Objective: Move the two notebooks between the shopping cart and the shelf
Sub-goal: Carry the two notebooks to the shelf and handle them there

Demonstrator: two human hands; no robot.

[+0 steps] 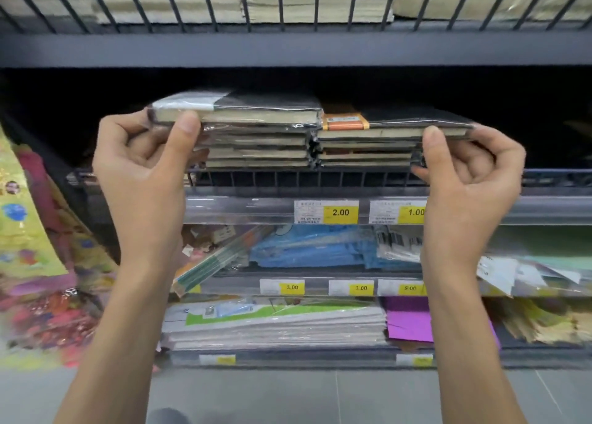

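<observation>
Two stacks of plastic-wrapped notebooks stand side by side on a dark wire shelf [304, 180]. My left hand [144, 164] pinches the left end of the top notebook of the left stack [253, 109], which has a black cover with a silver-grey band. My right hand [467, 167] pinches the right end of the top notebook of the right stack [397, 123], black with an orange band. Each of the two lies on or just above its stack. No shopping cart is in view.
Yellow price tags [340, 212] line the shelf rail. Lower shelves hold blue packets [307, 247], stacked pads [275, 324] and purple paper [410, 324]. A railed upper shelf [288, 48] hangs just above. Colourful wrapped goods [35, 263] crowd the left. Grey floor tiles lie below.
</observation>
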